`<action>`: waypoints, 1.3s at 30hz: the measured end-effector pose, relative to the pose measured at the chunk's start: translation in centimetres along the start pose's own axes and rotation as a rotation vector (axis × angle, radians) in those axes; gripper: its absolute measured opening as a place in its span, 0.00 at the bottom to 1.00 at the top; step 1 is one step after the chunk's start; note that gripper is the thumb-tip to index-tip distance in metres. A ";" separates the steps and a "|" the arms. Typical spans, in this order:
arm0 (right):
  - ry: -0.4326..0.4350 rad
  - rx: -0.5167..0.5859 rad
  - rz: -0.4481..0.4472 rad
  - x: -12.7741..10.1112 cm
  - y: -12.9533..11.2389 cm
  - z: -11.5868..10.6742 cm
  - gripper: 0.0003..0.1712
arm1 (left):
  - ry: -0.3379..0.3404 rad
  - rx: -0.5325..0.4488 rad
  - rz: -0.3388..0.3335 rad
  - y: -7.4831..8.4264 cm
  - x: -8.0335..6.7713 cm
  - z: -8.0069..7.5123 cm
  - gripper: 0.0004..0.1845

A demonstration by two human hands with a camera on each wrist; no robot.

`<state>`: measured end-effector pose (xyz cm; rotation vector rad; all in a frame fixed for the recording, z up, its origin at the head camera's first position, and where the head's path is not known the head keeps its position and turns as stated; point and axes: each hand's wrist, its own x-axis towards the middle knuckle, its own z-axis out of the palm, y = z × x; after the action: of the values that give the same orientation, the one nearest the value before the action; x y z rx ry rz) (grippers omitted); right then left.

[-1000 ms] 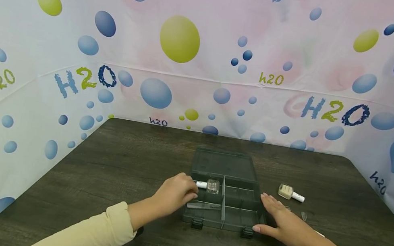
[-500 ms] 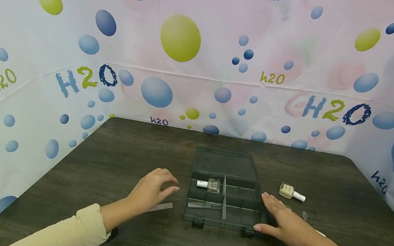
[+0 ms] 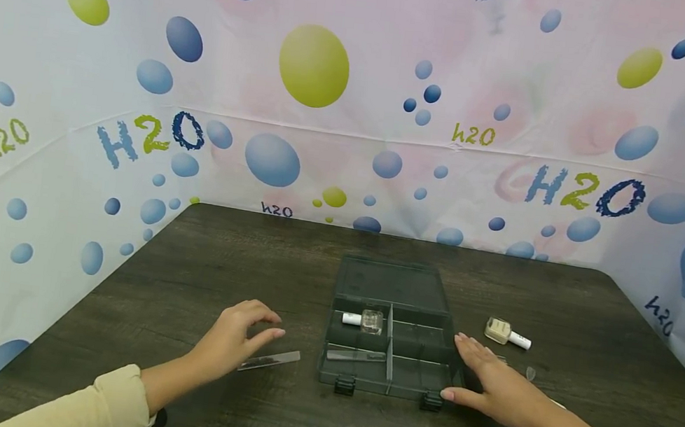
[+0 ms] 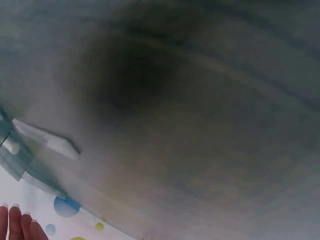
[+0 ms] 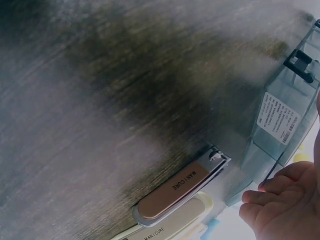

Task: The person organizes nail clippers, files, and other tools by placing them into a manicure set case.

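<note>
While my left hand (image 3: 233, 338) hovers over the counter (image 3: 197, 260) with fingers loosely curled and spread, holding nothing, its fingertips sit just above a clear glass nail file (image 3: 271, 360) lying flat on the wood, left of the organizer box (image 3: 387, 380). Whether the thumb touches the file I cannot tell.

My right hand (image 3: 491, 382) rests flat against the box's right wall, fingers straight and together, thumb near the front right latch.

Box: smoky transparent plastic, lid laid open toward the back, dividers splitting the tray into compartments. Back-left compartment holds a clear nail polish bottle (image 3: 365, 321) with a white cap, lying on its side. Front-left compartment holds a flat grey file-like strip (image 3: 355, 356).

Right of the box, on the counter: a beige nail polish bottle (image 3: 505, 333) on its side, white cap pointing right, well apart from the hand.

Right wrist view: a nail clipper (image 5: 180, 192) marked "MANICURE" lies on the counter beside the box wall, close under my curled-looking fingertips (image 5: 265, 197). Left wrist view is blurred; only the file shows.
</note>
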<state>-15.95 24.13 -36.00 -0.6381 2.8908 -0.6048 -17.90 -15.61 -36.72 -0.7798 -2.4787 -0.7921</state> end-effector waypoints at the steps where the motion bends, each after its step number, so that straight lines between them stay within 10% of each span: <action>1: -0.001 0.002 0.001 0.0 0.0 0.0 0.56 | -0.008 0.003 -0.007 -0.1 -0.2 0.0 0.08; 17: -0.024 0.015 0.011 -0.1 -0.1 -0.1 0.57 | -0.274 -0.030 -0.153 -1.7 -3.6 -1.0 0.16; 39: -0.020 0.008 0.004 -0.1 -0.1 -0.1 0.57 | -0.259 0.021 -0.205 -2.0 -4.3 -0.8 0.05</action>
<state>-15.89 24.14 -35.88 -0.6335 2.8691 -0.6049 -15.77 -19.08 -39.24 -0.6642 -2.8288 -0.7753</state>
